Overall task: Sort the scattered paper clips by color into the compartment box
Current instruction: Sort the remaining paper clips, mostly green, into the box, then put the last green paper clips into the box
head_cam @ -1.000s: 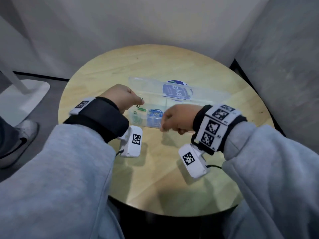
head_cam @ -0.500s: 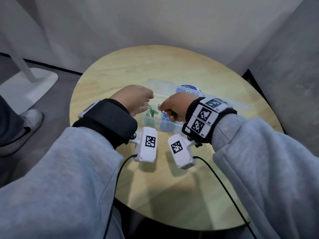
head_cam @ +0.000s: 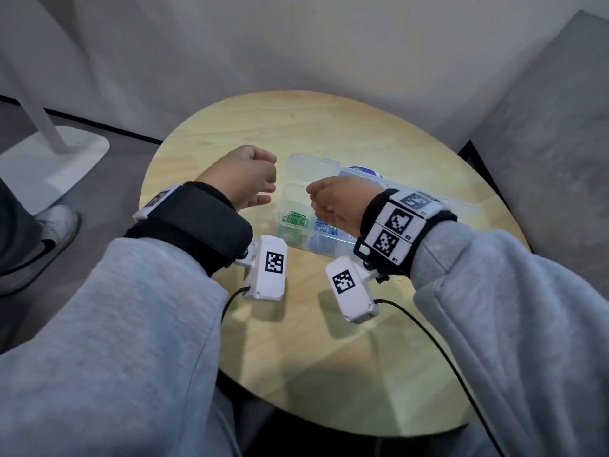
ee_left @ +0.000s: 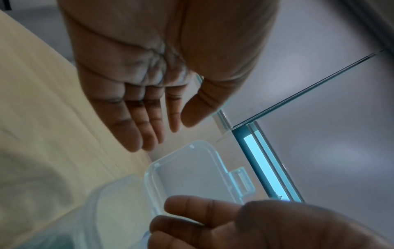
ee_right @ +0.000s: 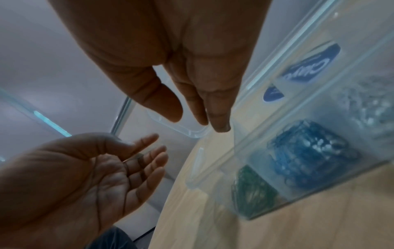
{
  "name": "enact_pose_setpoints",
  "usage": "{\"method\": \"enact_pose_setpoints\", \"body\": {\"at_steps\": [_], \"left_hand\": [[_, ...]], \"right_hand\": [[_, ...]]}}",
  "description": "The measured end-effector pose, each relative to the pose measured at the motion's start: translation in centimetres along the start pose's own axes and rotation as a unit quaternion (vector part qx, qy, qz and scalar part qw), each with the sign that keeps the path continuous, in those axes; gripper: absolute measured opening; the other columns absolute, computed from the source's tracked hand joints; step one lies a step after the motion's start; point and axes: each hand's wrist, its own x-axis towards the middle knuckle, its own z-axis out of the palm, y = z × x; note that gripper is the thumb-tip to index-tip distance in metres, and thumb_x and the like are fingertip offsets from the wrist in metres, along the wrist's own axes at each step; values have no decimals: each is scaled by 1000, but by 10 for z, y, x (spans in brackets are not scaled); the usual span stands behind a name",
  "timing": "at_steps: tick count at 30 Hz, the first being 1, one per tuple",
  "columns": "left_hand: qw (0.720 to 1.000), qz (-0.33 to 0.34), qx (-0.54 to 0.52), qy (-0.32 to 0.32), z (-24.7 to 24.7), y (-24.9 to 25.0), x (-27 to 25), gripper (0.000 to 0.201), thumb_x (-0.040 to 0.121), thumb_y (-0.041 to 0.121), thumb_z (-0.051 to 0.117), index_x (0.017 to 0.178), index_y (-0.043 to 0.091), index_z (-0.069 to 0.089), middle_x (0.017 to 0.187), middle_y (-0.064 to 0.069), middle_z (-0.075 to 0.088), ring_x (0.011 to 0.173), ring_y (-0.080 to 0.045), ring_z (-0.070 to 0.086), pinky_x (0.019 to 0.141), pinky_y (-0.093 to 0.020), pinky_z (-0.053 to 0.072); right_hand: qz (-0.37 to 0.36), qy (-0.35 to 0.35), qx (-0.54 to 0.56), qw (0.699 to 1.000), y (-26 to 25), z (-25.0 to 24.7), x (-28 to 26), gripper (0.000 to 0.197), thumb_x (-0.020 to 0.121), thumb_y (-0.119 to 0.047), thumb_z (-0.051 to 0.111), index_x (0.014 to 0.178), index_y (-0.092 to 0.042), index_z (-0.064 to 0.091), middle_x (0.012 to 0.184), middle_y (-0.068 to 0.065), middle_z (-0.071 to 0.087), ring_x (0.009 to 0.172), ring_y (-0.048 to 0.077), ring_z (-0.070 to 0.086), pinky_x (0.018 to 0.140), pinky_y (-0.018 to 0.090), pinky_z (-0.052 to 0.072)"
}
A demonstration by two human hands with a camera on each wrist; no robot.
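Both the left hand (head_cam: 244, 179) and the right hand (head_cam: 336, 202) are hovering at frame centre over the clear box (head_cam: 296, 169), fingers (ee_left: 136, 128) relaxed, holding nothing.

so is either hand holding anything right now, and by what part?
Nothing is held. The left hand and right hand both hang open-fingered and empty above the clear plastic compartment box; no grip on a clip or the box.

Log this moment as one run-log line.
left hand open, empty | right hand open, empty | green paper clips, blue paper clips in clear plastic compartment box
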Motion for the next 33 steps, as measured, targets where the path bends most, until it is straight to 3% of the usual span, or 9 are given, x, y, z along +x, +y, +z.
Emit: {"method": "enact_pose_setpoints", "body": {"at_steps": [2, 4, 6, 9, 12, 15, 22, 28, 33], "left_hand": [[998, 48, 44, 19, 1, 5, -2, 23, 85, 7, 47, 99, 24, 55, 93, 1, 55, 83, -12, 54, 83, -33, 50], [984, 113, 128, 42, 2, 9, -6, 34, 85, 10, 47, 115, 25, 54, 109, 6, 52, 90, -5, 51, 88, -30, 44], [960, 175, 215, 35, 5, 13, -13, 44, 86, 10, 47, 127, 26, 50, 127, 8, 44, 113, -5, 44, 93, -22, 33], [921, 218, 321, -39, 14, 11, -20, 54, 87, 9, 47, 139, 24, 41, 148, 7, 34, 135, -11, 33, 95, -14, 22], [893, 192, 400, -72, 20, 7, -25, 58, 87, 11, 47, 142, 26, 37, 150, 5, 34, 135, -14, 35, 96, -19, 27], [876, 160, 449, -69, 22, 9, -28, 54, 87, 14, 46, 138, 28, 42, 148, 5, 38, 133, -16, 38, 97, -24, 31], [820, 104, 554, -104, 33, -10, -26, 56, 86, 7, 42, 139, 27, 45, 149, 4, 40, 135, -18, 39, 107, -29, 34], [760, 134, 630, -88, 45, -19, -25, 43, 89, 20, 51, 132, 22, 52, 136, -3, 54, 118, -25, 53, 94, -31, 43], [746, 127, 647, -93, 47, -16, -25, 42, 92, 37, 51, 132, 21, 52, 139, -2, 51, 122, -23, 50, 95, -30, 40]], "right_hand": [[-48, 9, -48, 998, -4, -12, -18, 36, 87, 6, 46, 121, -1, 56, 101, 6, 56, 94, 16, 53, 94, 31, 49], [-120, 32, -109, 986, -10, -30, -44, 30, 89, 4, 47, 112, -9, 60, 101, 4, 58, 87, 13, 57, 83, 25, 51], [-207, 139, -236, 939, -12, -55, -65, 24, 87, -4, 51, 102, -18, 63, 96, 0, 62, 82, 12, 57, 78, 23, 47], [-226, 272, -388, 851, -5, -96, -77, 31, 88, -24, 58, 118, -20, 59, 119, 2, 59, 111, 17, 56, 95, 25, 39], [-67, 185, -493, 848, 23, -123, -75, 66, 84, -51, 57, 142, -25, 37, 148, -3, 40, 133, 18, 41, 108, 30, 31], [-1, 99, -513, 852, 56, -129, -74, 80, 80, -61, 55, 147, -29, 26, 152, -8, 34, 137, 16, 38, 110, 31, 28], [-14, 64, -532, 844, 108, -111, -67, 85, 88, -55, 48, 151, -27, -3, 159, -8, -8, 148, 14, 3, 120, 34, 14], [-26, 47, -584, 810, 105, -115, -67, 74, 95, -47, 37, 151, -24, -5, 160, -6, -7, 148, 10, 4, 117, 30, 17], [-5, 26, -550, 835, 88, -125, -73, 64, 96, -43, 39, 150, -34, 7, 158, -17, 2, 146, 5, 13, 115, 28, 20]]}}
